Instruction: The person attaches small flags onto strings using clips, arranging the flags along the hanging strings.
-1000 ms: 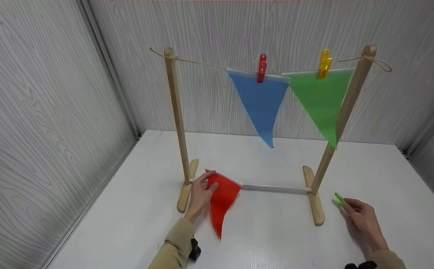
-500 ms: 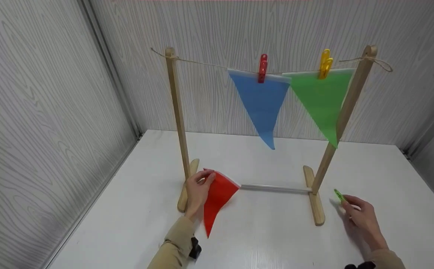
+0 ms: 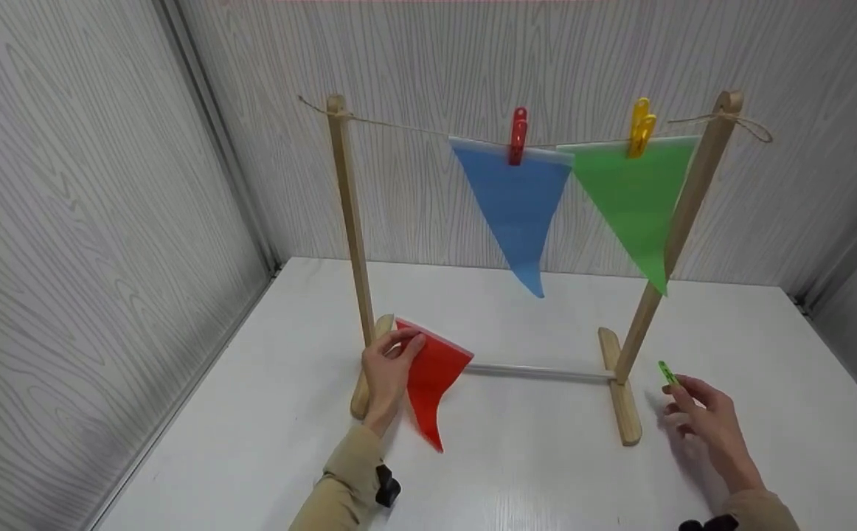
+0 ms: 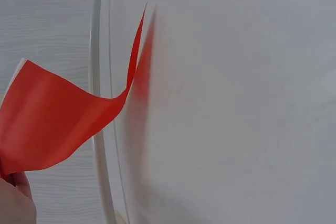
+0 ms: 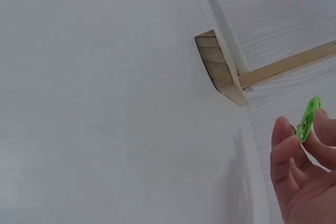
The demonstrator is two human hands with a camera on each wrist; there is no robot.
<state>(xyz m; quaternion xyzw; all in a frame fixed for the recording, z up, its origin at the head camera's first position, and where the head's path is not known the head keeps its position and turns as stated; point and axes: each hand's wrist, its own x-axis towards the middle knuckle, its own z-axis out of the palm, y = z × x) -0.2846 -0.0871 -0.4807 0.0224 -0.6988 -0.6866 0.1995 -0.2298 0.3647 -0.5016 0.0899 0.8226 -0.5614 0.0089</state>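
Note:
My left hand (image 3: 386, 376) pinches a red triangular pennant (image 3: 437, 366) by its white-edged top, near the left foot of a wooden stand. In the left wrist view the red pennant (image 4: 58, 116) curls, its tip bent over the white table. Out to the right of the stand, my right hand (image 3: 710, 420) holds a small green clothespin (image 3: 667, 373) between thumb and fingers. The right wrist view shows that green clothespin (image 5: 308, 119) at the fingertips. Above, a blue pennant (image 3: 515, 206) hangs from the string under a red clothespin (image 3: 518, 136), and a green pennant (image 3: 631, 195) under a yellow clothespin (image 3: 642, 128).
Two wooden posts, left (image 3: 349, 221) and right (image 3: 683, 228), carry the string (image 3: 403, 126) tied between them. A pale rod (image 3: 539, 371) joins their wooden feet, low over the white table (image 3: 532, 472). Grey wood-grain walls (image 3: 104, 221) enclose the back and sides.
My left hand has shifted slightly left, and the red pennant's top edge has risen. My right hand has lifted a little, turning the green clothespin more upright. The hanging pennants stay in place.

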